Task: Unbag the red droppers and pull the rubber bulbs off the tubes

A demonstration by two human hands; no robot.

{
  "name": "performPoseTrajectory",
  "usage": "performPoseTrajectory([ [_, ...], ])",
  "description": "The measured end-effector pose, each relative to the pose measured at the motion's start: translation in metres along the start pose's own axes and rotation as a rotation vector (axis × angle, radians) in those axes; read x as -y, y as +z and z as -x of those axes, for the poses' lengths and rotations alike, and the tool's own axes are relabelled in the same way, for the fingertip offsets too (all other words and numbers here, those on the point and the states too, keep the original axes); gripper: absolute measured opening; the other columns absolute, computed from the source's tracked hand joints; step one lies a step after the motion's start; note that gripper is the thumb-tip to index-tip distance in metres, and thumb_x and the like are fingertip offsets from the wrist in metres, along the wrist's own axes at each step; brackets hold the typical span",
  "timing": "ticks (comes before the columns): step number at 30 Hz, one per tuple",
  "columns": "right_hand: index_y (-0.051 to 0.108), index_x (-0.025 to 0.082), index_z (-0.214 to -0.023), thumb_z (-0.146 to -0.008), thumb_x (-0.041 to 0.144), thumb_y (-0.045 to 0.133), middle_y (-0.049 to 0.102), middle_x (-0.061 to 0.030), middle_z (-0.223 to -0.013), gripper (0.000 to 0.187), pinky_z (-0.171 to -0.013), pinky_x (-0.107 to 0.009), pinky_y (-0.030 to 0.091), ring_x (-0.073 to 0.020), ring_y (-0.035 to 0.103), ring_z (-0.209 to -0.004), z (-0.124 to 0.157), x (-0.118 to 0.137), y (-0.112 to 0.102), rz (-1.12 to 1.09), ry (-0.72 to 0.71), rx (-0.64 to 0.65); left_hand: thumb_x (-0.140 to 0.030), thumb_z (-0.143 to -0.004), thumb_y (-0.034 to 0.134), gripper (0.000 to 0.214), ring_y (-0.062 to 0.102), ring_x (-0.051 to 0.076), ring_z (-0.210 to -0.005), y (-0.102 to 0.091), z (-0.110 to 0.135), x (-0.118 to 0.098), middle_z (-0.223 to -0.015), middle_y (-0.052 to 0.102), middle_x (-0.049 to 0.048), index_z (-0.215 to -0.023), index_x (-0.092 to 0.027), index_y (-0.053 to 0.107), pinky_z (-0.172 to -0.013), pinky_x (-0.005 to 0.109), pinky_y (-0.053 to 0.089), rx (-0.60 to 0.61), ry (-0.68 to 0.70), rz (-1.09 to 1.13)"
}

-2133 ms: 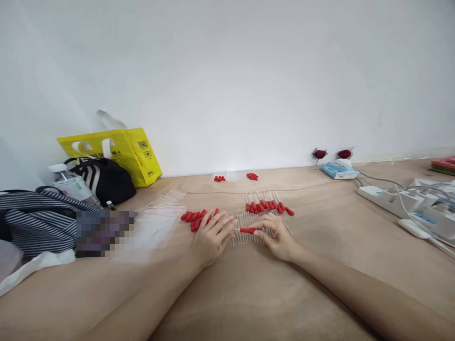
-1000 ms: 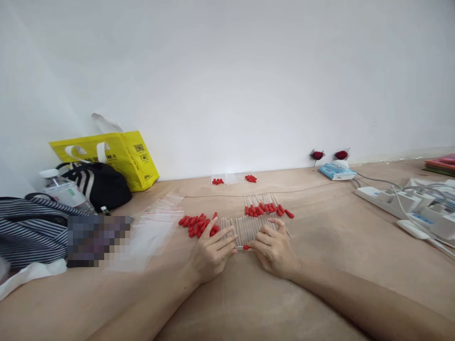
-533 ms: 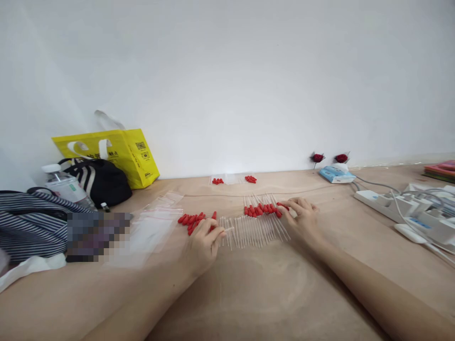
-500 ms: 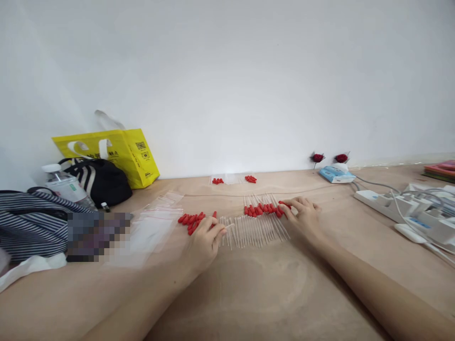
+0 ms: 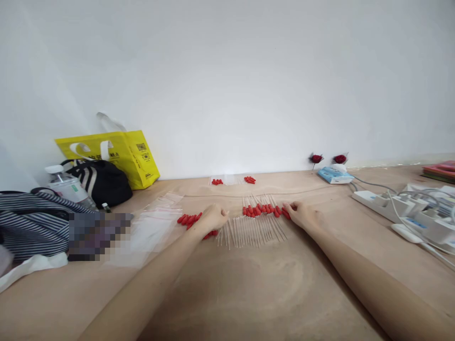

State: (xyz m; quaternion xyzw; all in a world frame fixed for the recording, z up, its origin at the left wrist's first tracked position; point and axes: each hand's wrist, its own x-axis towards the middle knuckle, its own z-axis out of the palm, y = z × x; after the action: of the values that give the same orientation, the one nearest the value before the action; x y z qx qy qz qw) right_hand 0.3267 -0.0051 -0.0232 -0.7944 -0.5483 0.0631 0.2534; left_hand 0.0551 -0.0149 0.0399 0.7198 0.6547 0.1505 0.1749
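My left hand [image 5: 213, 217] is closed in a pinch above the left end of a row of thin clear sticks [image 5: 245, 233]. A pale stick tip shows at its fingertips; the rest is hidden. Beneath and beside this hand lies a loose pile of red oval pieces [image 5: 187, 219], partly covered by it. My right hand [image 5: 301, 214] pinches a red oval piece [image 5: 286, 213] at the right end of a line of similar red pieces [image 5: 259, 210]. More thin sticks [image 5: 261, 199] stick out behind that line.
Clear zip bags [image 5: 152, 227] lie to the left, near a striped bag [image 5: 31, 222], a bottle [image 5: 69, 187] and a yellow bag [image 5: 142, 161]. Small bags with red pieces [image 5: 250, 180] rest by the wall. A tissue pack [image 5: 334, 175] and power strips [image 5: 384, 203] are at right.
My left hand has moved slightly up and right, and its wrist has turned. The right hand has come slightly down, with the red piece now tilted at the line's end.
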Motion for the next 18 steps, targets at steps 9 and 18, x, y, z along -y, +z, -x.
performPoseTrajectory([
  [9, 0.067, 0.023, -0.076, -0.076, 0.044, 0.046, 0.064, -0.0056, -0.082, 0.029, -0.077, -0.038, 0.027, -0.022, 0.053, -0.083, 0.01, 0.012, 0.0, 0.065, -0.205, -0.115, -0.012, -0.068, 0.05, 0.027, 0.06, 0.023, -0.088, 0.016, 0.005, -0.001, -0.089, 0.066, 0.0113, -0.094, -0.014, 0.058, -0.072, 0.028, 0.042, -0.048, 0.066, -0.241],
  [18, 0.067, 0.023, -0.074, -0.079, 0.041, 0.044, 0.061, -0.0057, -0.084, 0.03, -0.077, -0.037, 0.025, -0.0212, 0.051, -0.085, 0.015, 0.016, 0.003, 0.139, -0.223, -0.102, -0.014, -0.071, 0.05, 0.021, 0.062, 0.022, -0.082, 0.02, 0.005, 0.004, -0.085, 0.066, 0.0111, -0.09, -0.014, 0.058, -0.065, 0.026, 0.044, -0.078, 0.108, -0.282],
])
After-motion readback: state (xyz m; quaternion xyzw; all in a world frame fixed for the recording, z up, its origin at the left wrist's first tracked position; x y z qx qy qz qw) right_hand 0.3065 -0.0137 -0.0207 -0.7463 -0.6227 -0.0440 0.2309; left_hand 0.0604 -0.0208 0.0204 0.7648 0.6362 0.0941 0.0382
